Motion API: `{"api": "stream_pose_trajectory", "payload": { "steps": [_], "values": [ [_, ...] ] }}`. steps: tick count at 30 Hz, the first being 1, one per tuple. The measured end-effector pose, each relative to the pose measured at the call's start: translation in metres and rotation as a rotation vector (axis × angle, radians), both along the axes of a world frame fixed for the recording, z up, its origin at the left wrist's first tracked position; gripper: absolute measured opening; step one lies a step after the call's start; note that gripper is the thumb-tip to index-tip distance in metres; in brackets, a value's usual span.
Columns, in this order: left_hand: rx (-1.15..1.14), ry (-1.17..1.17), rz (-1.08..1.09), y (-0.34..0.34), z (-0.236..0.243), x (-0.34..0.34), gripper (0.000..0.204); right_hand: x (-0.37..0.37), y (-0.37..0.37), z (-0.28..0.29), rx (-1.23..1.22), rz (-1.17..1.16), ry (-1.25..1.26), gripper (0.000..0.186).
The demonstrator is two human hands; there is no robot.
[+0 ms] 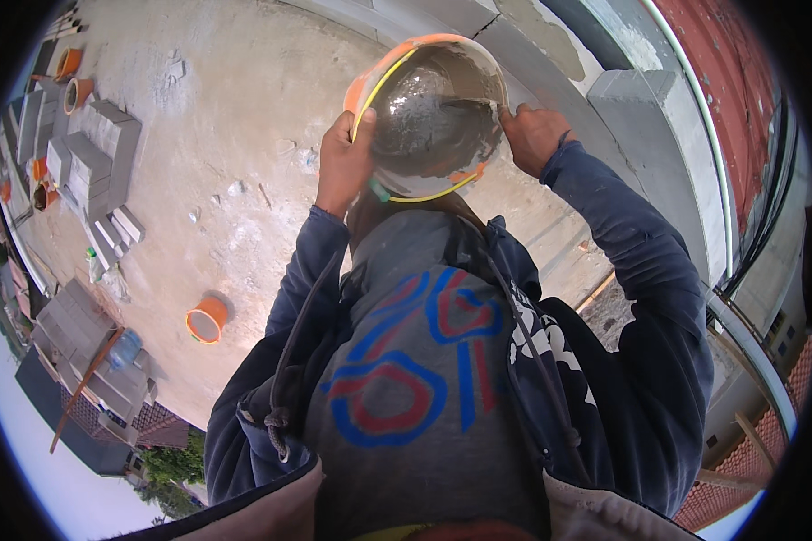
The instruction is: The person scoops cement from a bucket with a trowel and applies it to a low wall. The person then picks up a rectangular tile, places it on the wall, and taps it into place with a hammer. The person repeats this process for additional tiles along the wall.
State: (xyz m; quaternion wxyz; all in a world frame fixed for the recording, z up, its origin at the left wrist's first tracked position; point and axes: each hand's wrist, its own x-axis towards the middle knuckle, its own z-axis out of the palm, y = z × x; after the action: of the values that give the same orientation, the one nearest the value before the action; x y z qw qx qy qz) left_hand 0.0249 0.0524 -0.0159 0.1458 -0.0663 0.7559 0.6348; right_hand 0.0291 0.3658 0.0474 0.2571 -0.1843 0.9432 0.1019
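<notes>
An orange bucket point(358, 86) with a yellow handle is in front of me at the top middle, its mouth turned toward me. Wet grey mortar point(419, 104) lies inside and coats its inner wall. My left hand point(345, 162) grips the bucket's left rim, the thumb over the edge by the handle. On the opposite side my right hand point(534, 135) is closed at the rim. Its fingertips are partly hidden, and a dark patch in the bucket beside it could be shadow or a tool.
A low grey block wall point(636, 117) runs along the right, beside a white pipe point(708, 135) and a red metal sheet point(740, 81). Stacked grey blocks point(99, 162) stand at left. Another orange bucket point(207, 320) sits on the dusty concrete floor point(244, 108).
</notes>
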Motion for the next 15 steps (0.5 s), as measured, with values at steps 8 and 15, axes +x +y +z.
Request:
{"api": "stream_pose_trajectory", "payload": {
  "steps": [8,15],
  "values": [
    [0.005,-0.013,0.036,-0.006,0.003,0.004,0.050,0.063,-0.008,-0.008,-0.219,-0.013,-0.072,0.042],
    [-0.115,-0.024,0.036,0.010,0.023,0.008,0.048,0.071,-0.030,-0.043,-0.623,-0.257,-0.268,0.046]
  ]
}}
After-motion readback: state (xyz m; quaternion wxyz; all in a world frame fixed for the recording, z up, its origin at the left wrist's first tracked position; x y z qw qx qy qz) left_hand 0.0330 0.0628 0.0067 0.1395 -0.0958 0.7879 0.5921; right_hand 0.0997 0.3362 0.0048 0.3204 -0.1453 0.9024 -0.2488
